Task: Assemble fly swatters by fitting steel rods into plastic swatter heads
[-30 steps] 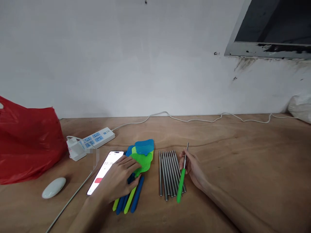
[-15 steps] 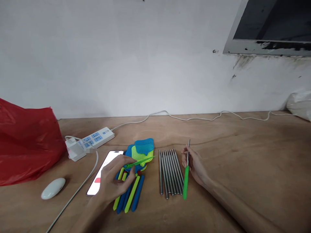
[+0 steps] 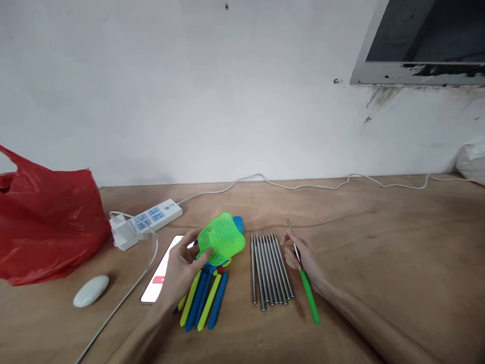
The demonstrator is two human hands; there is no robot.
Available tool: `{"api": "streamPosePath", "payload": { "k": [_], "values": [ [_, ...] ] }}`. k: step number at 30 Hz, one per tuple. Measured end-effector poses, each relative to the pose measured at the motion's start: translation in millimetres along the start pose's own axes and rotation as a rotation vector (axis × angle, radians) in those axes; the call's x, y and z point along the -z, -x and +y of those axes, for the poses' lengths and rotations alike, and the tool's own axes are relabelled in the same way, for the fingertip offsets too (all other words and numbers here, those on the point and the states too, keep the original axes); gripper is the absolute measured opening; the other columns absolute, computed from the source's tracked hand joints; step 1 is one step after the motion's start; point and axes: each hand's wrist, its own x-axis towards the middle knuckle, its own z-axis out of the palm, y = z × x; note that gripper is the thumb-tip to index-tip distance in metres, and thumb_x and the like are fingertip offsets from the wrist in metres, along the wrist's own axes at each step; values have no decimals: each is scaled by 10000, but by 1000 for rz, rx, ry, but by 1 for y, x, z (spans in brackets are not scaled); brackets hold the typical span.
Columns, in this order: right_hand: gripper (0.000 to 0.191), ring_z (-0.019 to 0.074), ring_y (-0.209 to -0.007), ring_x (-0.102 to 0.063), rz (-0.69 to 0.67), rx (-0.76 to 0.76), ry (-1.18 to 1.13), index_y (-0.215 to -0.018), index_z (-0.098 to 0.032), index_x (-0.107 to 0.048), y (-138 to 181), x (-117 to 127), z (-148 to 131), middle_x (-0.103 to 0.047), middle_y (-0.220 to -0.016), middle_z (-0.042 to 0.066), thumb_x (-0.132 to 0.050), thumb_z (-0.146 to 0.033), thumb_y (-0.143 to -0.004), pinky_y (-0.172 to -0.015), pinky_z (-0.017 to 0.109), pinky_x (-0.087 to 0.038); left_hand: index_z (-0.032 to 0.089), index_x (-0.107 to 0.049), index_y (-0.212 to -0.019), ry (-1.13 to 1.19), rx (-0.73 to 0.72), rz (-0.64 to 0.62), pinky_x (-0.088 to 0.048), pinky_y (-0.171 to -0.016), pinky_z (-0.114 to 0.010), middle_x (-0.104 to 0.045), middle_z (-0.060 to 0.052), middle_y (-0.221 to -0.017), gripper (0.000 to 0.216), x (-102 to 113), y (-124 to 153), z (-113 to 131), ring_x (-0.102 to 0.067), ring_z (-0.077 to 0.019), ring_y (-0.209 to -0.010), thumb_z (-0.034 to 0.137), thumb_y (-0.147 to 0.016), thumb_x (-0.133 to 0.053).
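Observation:
My left hand pinches the edge of a green mesh fly swatter head, its flat face turned up toward me. Under it lie blue and yellow swatter heads, partly hidden, with blue and yellow-green handles fanned out below. In my right hand is a metal rod with a green handle, the handle slanting down to the right. Between the hands, several bare metal rods lie side by side on the wooden table.
A lit phone lies partly behind my left hand. Farther left are a white mouse, a power strip with an adapter plugged in, and a red plastic bag. A thin white cable runs along the wall.
The green swatter head has turned from edge-on to face-up in my left hand. In my right hand, the rod has tilted, its green handle swinging toward the right.

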Motion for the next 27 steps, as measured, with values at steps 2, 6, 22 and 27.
{"api": "streamPosePath", "payload": {
  "k": [2,6,22,27],
  "values": [
    [507,63,-308,-170,-7,0,8,-690,-208,-551,0,1,0,-290,-307,-124,-611,-705,-768,-382,227,-142,181,-644,-983,36,47,-45,-573,-685,-305,-710,-35,-978,344,-1,0,0,-709,-240,-826,262,-688,-801],
    [514,62,-307,-166,-20,-7,26,-691,-209,-548,0,2,0,-281,-308,-127,-601,-713,-774,-380,227,-147,197,-627,-880,58,87,-64,-542,-614,-262,-700,7,-859,257,-3,2,-1,-682,-189,-709,280,-714,-805],
    [415,84,-298,-157,-136,-13,-11,-889,-211,-587,-9,6,10,-271,-322,-138,-525,-616,-822,-371,239,-131,222,-564,-1181,206,155,-66,-586,-662,-288,-734,-45,-1051,543,-40,-15,5,-727,-220,-842,321,-713,-819],
    [349,66,-303,-200,-177,2,13,-958,-182,-630,-6,4,11,-342,-343,-129,-601,-516,-861,-369,226,-140,237,-468,-1369,277,108,16,-574,-803,-331,-707,-59,-1146,736,-40,-9,-11,-695,-255,-1014,270,-715,-805]
  ]
}}
